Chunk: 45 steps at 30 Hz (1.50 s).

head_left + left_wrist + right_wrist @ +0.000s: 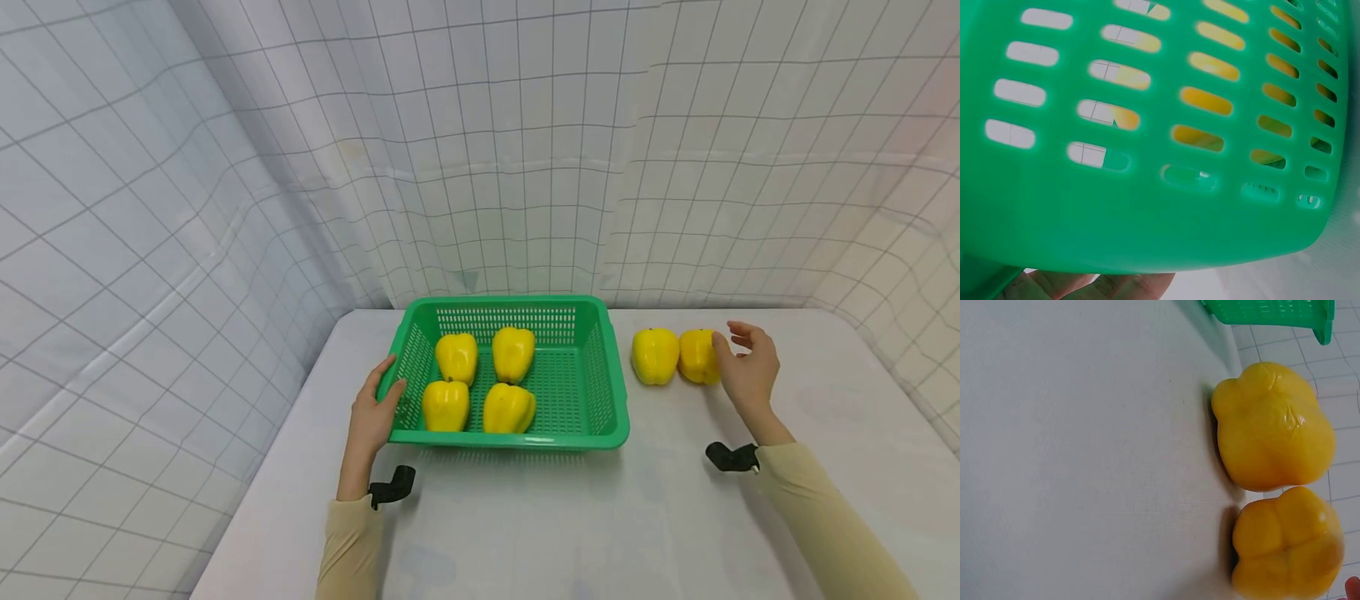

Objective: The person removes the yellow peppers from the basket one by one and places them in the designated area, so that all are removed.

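Observation:
A green plastic basket [510, 442] with slotted walls stands on the white table, holding several yellow bell peppers [447, 407] in its left and middle part. At its left end my left hand [372, 414] grips the rim; the left wrist view shows fingers [1129, 286] at the basket's edge. To the right of the basket two more yellow bell peppers stand side by side, one [655, 356] nearer the basket and the other [697, 357] farther right. Beside that farther pepper is my right hand [750, 371], fingers loosely bent, holding nothing. Whether its thumb touches the pepper I cannot tell.
White sheets with a dark grid [517, 167] hang behind the table and along both sides. The white tabletop [517, 533] stretches in front of the basket. A black wrist-worn device [393, 486] sits at each sleeve cuff.

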Motion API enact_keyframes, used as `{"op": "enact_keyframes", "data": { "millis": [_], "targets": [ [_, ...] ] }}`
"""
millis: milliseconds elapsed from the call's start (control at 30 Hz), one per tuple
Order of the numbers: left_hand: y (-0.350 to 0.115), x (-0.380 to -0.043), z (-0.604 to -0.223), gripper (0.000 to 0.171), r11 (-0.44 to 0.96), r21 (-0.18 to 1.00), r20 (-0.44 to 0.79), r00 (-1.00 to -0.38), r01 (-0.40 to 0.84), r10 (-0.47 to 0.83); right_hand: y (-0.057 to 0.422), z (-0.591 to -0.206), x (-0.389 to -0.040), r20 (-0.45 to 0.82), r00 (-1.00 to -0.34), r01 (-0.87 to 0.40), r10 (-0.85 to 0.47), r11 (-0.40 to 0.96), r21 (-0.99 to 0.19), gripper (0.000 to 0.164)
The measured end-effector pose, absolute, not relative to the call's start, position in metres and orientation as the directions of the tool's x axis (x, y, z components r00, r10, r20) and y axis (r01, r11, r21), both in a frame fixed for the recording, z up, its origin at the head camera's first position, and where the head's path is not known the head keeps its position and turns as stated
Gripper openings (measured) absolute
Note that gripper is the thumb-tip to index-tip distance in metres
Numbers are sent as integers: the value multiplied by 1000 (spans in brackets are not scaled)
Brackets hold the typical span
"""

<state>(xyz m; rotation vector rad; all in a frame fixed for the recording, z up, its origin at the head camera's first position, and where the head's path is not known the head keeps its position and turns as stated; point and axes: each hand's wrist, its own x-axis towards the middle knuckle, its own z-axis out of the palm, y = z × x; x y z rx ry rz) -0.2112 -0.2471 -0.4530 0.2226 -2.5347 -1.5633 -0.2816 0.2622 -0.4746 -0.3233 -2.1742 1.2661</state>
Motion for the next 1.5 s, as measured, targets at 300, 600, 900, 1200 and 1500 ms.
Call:
{"op": "enact_keyframes", "data": {
  "millis": [300,600,900,1200,1500],
  "targets": [
    [-248,-211,-452,51,443,896,57,-976,-43,-211,246,-460,-282,489,-751,-235,443,513,-826,26],
    [-247,-211,-453,51,444,895,52,-975,-50,-215,219,-435,-278,557,-743,-353,371,490,-797,19],
    [-247,-211,-453,50,438,898,54,-976,-44,-210,191,-412,-270,542,-811,-385,219,499,-777,20],
    [-247,-211,-454,50,442,895,52,-975,-50,-216,166,-396,-259,471,-882,-397,20,508,-764,24],
    [-248,-212,-455,50,455,889,57,-975,-49,-216,141,-385,-253,375,-898,-439,-229,517,-735,21]
  ]
}}
